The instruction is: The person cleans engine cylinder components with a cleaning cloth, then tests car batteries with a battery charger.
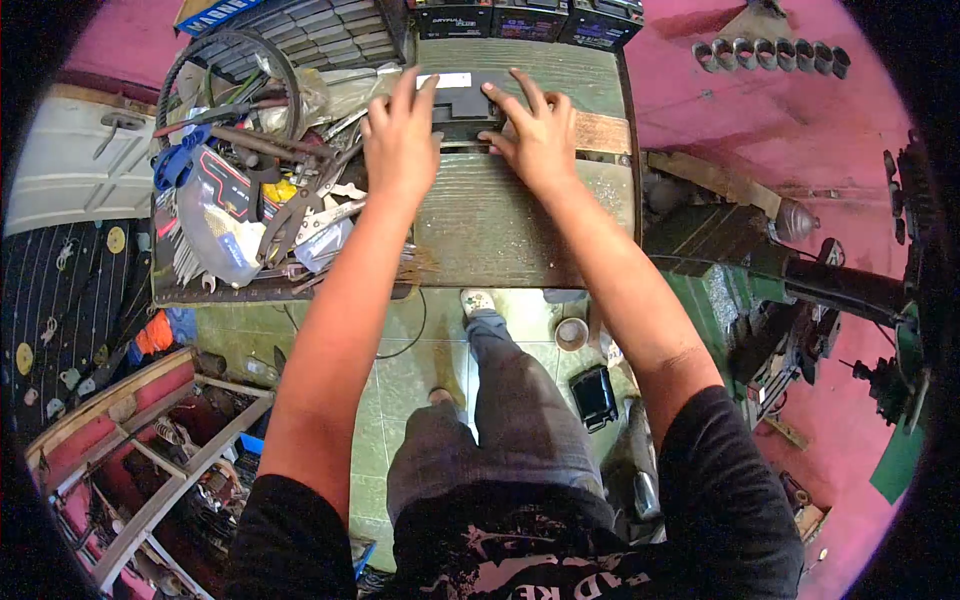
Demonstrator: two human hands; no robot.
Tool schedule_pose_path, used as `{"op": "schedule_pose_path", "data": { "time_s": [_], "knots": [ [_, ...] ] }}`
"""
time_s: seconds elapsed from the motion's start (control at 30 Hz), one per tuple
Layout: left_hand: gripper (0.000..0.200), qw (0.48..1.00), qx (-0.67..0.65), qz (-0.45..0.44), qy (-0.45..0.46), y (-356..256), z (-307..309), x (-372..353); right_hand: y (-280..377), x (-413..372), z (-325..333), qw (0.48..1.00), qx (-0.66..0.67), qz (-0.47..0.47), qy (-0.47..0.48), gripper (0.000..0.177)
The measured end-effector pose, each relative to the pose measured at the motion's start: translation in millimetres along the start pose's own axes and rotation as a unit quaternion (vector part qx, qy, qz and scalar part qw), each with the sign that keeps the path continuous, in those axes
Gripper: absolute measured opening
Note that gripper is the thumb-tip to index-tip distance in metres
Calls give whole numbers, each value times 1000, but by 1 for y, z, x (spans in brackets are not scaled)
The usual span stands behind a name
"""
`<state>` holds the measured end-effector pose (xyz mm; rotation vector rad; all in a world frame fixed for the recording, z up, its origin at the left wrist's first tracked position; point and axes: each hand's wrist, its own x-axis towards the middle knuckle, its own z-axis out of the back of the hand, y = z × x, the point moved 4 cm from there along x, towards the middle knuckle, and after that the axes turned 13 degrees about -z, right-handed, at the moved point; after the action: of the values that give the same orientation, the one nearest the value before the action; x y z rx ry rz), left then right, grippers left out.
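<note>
A black box-shaped plastic piece [468, 103] with a white label lies at the far part of the workbench [490, 215]; I cannot make out its exact kind. My left hand [400, 145] grips its left side, fingers over the top edge and thumb lower down. On the opposite side, my right hand [538, 140] holds it with index finger and thumb at its right edge, the other fingers spread outward. Part of the piece's left end is hidden behind my left fingers.
Pliers, wrenches, plastic bags and a black ring [290, 85] crowd the bench's left side. Batteries [525, 22] stand along the back. On the floor are a black tray [593, 397] and a small bowl [571, 334]. A tool rack [150, 470] is lower left.
</note>
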<state>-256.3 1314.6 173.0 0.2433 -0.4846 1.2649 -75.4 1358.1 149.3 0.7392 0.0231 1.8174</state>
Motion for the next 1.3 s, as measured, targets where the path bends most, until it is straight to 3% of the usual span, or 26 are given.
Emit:
{"op": "schedule_pose_path", "data": {
  "time_s": [0.03, 0.33, 0.47, 0.53, 0.93, 1.0, 1.23, 1.27, 1.3],
  "knots": [
    [82, 997, 76, -12, -4, -3, -5, -1, 5, -2, 3, 1000, 0, 0, -5, 70],
    [69, 989, 107, -80, -62, 1, -20, -2, 20, -2, -10, 987, -141, -12, -73, 80],
    [71, 990, 88, -74, -78, 9, -28, -3, 19, -2, -15, 987, -128, -3, -92, 75],
    [71, 986, 111, -85, -87, 12, -29, 2, 17, 3, -16, 992, -98, -3, -85, 61],
    [67, 994, 73, -49, -65, 41, -54, 42, 4, 57, -49, 970, -193, 56, -136, 69],
    [56, 987, 107, -66, -103, 44, -58, 48, 3, 63, -52, 965, -209, 73, -141, 70],
    [50, 993, 77, -22, -91, 57, -74, 71, -2, 84, -60, 970, -197, 66, -130, 68],
    [50, 993, 76, -21, -91, 67, -88, 75, 2, 89, -57, 971, -182, 66, -137, 60],
    [49, 976, -34, -77, -198, 76, -94, 77, 5, 90, -54, 973, -168, 66, -143, 54]
  ]
}}
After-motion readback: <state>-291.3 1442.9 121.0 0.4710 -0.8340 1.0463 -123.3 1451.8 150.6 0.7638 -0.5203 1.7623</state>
